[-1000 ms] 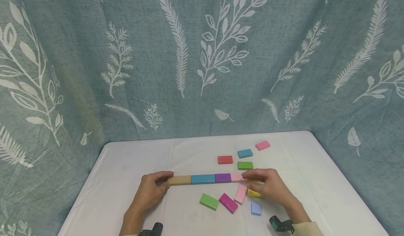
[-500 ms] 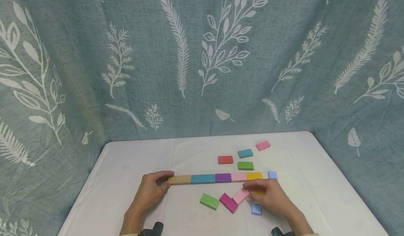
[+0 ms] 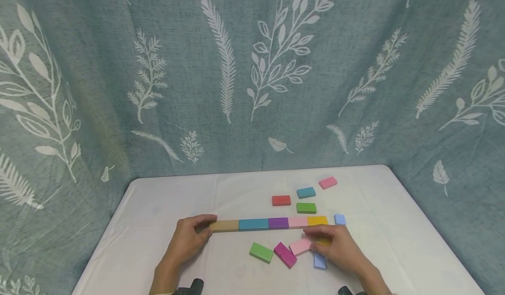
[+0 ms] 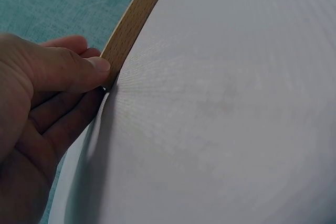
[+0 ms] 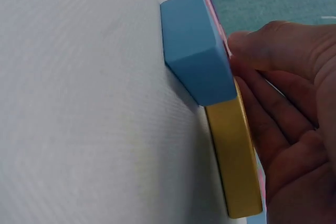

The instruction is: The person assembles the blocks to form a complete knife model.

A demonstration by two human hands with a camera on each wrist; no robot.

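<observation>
My left hand (image 3: 187, 240) pinches the left end of a tan wooden block (image 3: 225, 226), its thumb on the near face in the left wrist view. That block starts a straight row: a blue block (image 3: 254, 224), a purple one, a pink one and a yellow block (image 3: 317, 220) follow. In front of the row's right end, my right hand (image 3: 339, 247) has thumb and fingers about the right end of a loose pink block (image 3: 300, 246). A second yellow block (image 5: 233, 156) lies under this hand, partly hidden. Nearest the right wrist camera is a light blue block (image 5: 197, 51).
A magenta block (image 3: 285, 255) lies close to the loose pink one, a green block (image 3: 261, 252) further left. Behind the row are a red block (image 3: 281, 200), another green, a blue and a pink one. A small light blue block (image 3: 340, 219) sits right of the row.
My right hand has drawn back from the row's right end toward me, uncovering its yellow block. The loose pink block has turned from steep to nearly level. My left hand stays put.
</observation>
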